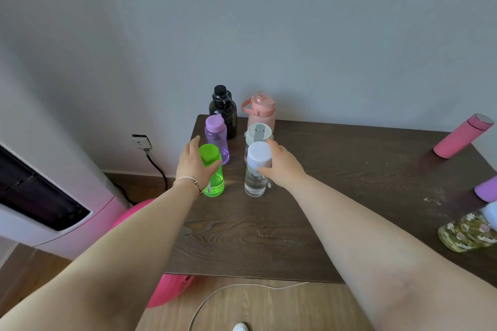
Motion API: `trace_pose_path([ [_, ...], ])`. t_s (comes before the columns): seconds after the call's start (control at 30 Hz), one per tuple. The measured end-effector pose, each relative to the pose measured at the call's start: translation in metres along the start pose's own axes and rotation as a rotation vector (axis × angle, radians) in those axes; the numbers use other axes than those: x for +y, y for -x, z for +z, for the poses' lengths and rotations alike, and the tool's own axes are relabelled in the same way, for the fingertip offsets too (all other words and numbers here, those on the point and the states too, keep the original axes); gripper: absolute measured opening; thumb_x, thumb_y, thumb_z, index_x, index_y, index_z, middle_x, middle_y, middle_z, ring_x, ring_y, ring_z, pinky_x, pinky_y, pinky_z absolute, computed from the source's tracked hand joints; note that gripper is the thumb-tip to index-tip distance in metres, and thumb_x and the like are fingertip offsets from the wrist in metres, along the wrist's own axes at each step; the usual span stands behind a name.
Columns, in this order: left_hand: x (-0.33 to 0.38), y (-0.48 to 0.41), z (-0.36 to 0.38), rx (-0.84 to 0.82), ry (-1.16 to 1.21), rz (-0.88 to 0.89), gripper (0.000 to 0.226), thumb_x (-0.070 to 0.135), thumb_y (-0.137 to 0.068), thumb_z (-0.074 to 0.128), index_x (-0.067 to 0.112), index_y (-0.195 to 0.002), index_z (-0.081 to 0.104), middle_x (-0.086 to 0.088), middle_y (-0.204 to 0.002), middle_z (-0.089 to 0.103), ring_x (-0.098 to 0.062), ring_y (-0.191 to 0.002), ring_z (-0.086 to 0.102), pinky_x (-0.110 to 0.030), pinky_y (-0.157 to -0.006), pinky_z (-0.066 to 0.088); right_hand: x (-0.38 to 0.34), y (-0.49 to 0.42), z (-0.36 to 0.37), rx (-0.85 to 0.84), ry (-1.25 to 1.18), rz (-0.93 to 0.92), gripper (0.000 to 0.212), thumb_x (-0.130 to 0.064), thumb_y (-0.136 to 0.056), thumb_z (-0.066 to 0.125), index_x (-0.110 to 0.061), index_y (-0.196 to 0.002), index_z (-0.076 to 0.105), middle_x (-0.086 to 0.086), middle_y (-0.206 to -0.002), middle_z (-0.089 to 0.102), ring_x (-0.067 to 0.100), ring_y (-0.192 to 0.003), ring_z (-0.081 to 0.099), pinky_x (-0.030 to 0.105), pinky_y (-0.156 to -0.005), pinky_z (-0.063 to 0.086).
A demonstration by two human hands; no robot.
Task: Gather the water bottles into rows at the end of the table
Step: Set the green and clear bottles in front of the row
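Two rows of bottles stand at the left end of the dark wooden table. In the left row, from back to front, are a black bottle, a purple bottle and a green bottle. My left hand wraps around the green bottle just under its cap. The right row holds a pink bottle with a handle, a grey-lidded clear bottle and a clear bottle with a white cap. My right hand grips the white-capped one from the right.
At the right end of the table stand a pink flask, a purple bottle cut by the frame and a floral bottle. A wall rises behind the table. A white appliance, a pink ball and cables sit to the left and below.
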State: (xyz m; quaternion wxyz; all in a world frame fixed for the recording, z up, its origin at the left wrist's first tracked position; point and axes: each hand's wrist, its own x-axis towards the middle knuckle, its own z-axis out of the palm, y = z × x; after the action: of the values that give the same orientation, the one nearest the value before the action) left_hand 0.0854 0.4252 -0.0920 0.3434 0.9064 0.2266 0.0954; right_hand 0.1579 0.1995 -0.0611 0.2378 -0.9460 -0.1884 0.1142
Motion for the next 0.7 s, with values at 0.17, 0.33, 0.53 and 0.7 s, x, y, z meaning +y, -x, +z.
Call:
trace_pose_path([
  [0.17,0.028,0.003,-0.003,0.030,-0.070,0.100,0.079,0.043,-0.080,0.071,0.015,-0.144,0.033,-0.006,-0.147,0.040,-0.028,-0.131,0.042,-0.043,-0.103,0.042,0.013,0.012,-0.022,0.070,0.117,-0.032,0.066,-0.032,-0.090,0.066,-0.015,-0.144,0.032,0.009,-0.142,0.047,0.029,-0.123,0.051,0.042,-0.092,0.048],
  [0.33,0.080,0.013,0.010,-0.012,-0.146,0.211,0.080,0.046,-0.083,0.067,0.016,-0.147,0.030,-0.008,-0.152,0.035,-0.029,-0.136,0.037,-0.045,-0.108,0.038,0.051,0.032,-0.057,0.142,0.184,-0.003,0.066,-0.037,-0.092,0.061,-0.011,-0.145,0.032,0.011,-0.141,0.046,0.030,-0.126,0.044,0.045,-0.094,0.046],
  [0.53,0.162,0.050,0.058,-0.049,-0.169,0.309,0.077,0.040,-0.084,0.069,0.012,-0.146,0.034,-0.010,-0.151,0.035,-0.029,-0.136,0.035,-0.039,-0.109,0.031,0.127,0.074,-0.111,0.232,0.197,0.086,0.065,-0.038,-0.092,0.060,-0.013,-0.146,0.033,0.008,-0.137,0.048,0.029,-0.124,0.045,0.042,-0.089,0.047],
  [0.7,0.231,0.100,0.111,-0.085,-0.219,0.365,0.077,0.041,-0.087,0.063,0.014,-0.149,0.027,-0.009,-0.154,0.029,-0.029,-0.139,0.031,-0.040,-0.113,0.030,0.205,0.122,-0.158,0.292,0.190,0.156,0.063,-0.038,-0.092,0.060,-0.012,-0.144,0.035,0.009,-0.136,0.050,0.029,-0.124,0.046,0.043,-0.090,0.049],
])
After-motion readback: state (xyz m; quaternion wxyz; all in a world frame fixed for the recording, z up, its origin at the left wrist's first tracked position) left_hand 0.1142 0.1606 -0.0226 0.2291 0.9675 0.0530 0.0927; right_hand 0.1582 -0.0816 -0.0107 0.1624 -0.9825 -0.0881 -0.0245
